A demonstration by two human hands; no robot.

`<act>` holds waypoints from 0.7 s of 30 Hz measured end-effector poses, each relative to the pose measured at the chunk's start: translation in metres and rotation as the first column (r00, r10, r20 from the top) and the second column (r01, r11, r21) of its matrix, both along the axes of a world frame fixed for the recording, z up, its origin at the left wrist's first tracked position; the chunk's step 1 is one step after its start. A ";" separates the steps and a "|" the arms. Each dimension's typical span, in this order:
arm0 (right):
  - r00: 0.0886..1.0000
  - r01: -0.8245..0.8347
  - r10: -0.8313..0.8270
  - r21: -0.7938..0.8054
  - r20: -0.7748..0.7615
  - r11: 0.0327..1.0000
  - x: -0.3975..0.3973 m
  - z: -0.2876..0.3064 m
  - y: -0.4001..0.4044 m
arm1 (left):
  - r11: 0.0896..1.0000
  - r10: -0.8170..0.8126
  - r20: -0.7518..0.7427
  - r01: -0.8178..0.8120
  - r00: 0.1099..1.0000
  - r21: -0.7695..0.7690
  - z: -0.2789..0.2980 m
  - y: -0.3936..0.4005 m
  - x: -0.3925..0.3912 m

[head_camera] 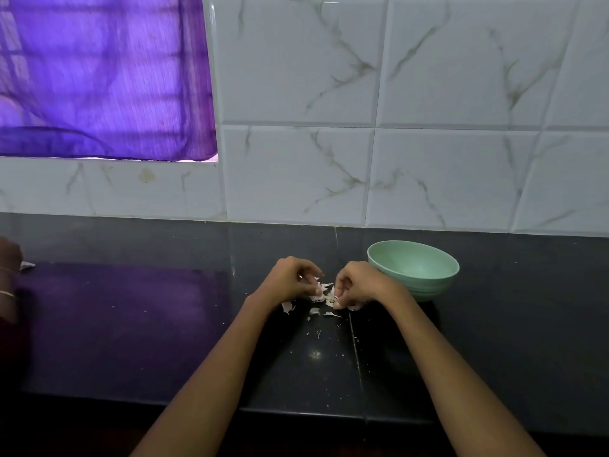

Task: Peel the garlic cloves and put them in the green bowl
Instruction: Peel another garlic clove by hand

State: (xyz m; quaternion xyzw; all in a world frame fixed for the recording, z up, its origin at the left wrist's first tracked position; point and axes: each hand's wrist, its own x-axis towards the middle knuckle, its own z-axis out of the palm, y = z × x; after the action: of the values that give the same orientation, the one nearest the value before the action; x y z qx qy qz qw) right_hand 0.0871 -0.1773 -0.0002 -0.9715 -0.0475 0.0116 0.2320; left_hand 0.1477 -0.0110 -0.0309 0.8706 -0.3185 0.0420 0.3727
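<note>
Peeling step in hand: both hands work over the counter point(494, 341), just left of the bowl point(414, 270). Right hand point(357, 285) has fingers curled, tips pinching what looks like the garlic point(330, 298), a small pale bit low at the fingertips, almost on the counter. Left hand point(291, 280) has fingers curled too, tips at a scrap of skin point(319, 285) just left of the garlic; looks like a pinch on it, but too small to be sure. Hands sit close, a narrow gap between them, the garlic in that gap on the right hand's side.

More skin scraps point(287, 306) lie on the counter under and in front of the hands, further left of the bowl. Bowl upright; no cloves visible in the part of its inside that shows.

Judgement: clove not yet bare. Next move probably calls for pulling off the remaining skin, then a short carry right and over the bowl rim to drop the clove in
</note>
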 end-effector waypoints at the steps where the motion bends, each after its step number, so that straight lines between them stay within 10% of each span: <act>1: 1.000 -0.002 0.002 0.014 -0.028 1.000 0.000 -0.001 0.001 | 1.000 -0.015 -0.017 0.016 1.000 0.024 0.000 -0.001 -0.001; 16: 0.842 -0.001 -0.098 0.182 0.531 0.983 0.003 0.000 0.010 | 0.937 0.195 0.142 -0.142 0.971 -0.320 0.004 0.003 -0.001; 21: 0.911 -0.099 0.034 0.139 0.411 0.985 0.007 -0.006 0.009 | 0.885 0.112 -0.062 -0.128 0.992 -0.448 0.004 0.001 -0.003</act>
State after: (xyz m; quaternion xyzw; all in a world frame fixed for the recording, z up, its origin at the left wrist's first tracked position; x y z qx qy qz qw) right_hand 0.0941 -0.1680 -0.0064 -0.9291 -0.1287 -0.1869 0.2919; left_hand 0.1448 -0.0095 -0.0270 0.7790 -0.2389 0.1227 0.5666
